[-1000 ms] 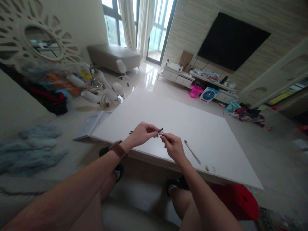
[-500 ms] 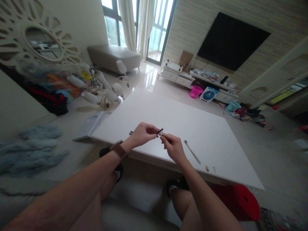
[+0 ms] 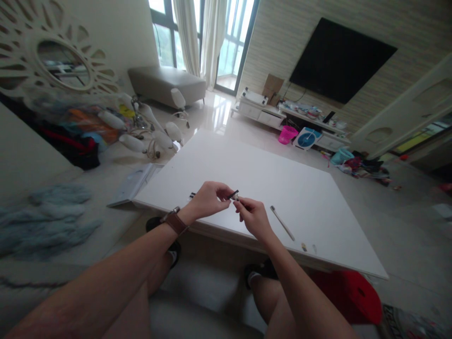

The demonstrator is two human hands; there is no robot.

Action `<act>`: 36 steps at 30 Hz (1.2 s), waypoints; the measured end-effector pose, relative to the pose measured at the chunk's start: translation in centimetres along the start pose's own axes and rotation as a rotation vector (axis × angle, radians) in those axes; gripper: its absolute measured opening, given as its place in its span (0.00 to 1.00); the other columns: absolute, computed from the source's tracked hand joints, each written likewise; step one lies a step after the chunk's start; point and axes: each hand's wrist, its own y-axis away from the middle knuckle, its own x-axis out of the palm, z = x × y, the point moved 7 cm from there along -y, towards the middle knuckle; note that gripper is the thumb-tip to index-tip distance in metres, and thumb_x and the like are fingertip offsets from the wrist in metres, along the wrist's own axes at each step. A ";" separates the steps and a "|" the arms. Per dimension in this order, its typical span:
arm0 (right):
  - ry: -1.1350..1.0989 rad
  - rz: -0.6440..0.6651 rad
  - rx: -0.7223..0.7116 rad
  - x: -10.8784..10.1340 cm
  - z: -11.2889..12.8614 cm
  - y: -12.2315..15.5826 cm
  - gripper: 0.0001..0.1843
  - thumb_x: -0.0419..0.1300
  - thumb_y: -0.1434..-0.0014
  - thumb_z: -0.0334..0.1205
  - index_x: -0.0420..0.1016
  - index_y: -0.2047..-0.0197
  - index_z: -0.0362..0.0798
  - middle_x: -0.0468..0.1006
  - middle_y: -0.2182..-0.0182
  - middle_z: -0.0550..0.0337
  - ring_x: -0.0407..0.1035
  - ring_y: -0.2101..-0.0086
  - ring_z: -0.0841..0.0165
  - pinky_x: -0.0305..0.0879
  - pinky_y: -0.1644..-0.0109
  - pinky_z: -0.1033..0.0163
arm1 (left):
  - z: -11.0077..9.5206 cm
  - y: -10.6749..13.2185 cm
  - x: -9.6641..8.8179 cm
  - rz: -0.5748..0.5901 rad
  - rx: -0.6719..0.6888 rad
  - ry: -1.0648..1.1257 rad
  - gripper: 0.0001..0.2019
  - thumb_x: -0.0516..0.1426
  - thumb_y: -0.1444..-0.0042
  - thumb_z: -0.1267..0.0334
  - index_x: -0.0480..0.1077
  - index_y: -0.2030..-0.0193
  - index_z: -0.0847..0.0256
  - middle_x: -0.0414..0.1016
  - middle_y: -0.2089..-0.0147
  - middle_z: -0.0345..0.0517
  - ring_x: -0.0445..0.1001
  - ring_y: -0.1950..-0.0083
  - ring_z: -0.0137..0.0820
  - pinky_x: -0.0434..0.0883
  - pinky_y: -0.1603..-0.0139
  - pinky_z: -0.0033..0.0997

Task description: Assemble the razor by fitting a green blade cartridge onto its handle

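Observation:
Above the near part of the white table [image 3: 261, 169], my two hands meet at a small black piece with a shiny, metal-looking part [image 3: 234, 195]; its kind is too small to make out. My left hand [image 3: 208, 200] pinches its black end between thumb and fingers. From the other side, my right hand [image 3: 252, 216] grips the shiny end with closed fingertips. A slim pale stick with a dark tip, like a toothbrush [image 3: 283, 224], lies right of my right hand. Beside it are a tiny yellowish piece [image 3: 303, 246] and a small clear piece [image 3: 314, 248]. Behind my left wrist, a dark object [image 3: 192, 195] partly shows.
A red stool-like object [image 3: 353, 296] stands below the table's right front edge. White lamp shades [image 3: 132, 142] on curved arms lie past the left side, near a leaning white panel [image 3: 130, 185]. Farther off are a pink basket [image 3: 287, 135] and a low cabinet [image 3: 257, 114].
My fingers have shifted slightly around the small black piece, and its tilt differs a little. Both hands stay in nearly the same place; the things on the table have not moved.

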 end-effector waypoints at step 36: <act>0.016 0.018 -0.021 0.1 0.9 0.2 0.16 0.58 0.36 0.47 0.79 0.70 0.46 0.71 0.78 0.63 0.64 0.80 0.73 0.59 0.76 0.68 | -0.5 0.2 -0.2 -0.044 0.047 -0.045 0.08 0.61 0.53 0.73 0.79 0.66 0.64 0.81 0.70 0.44 0.77 0.70 0.29 0.72 0.67 0.26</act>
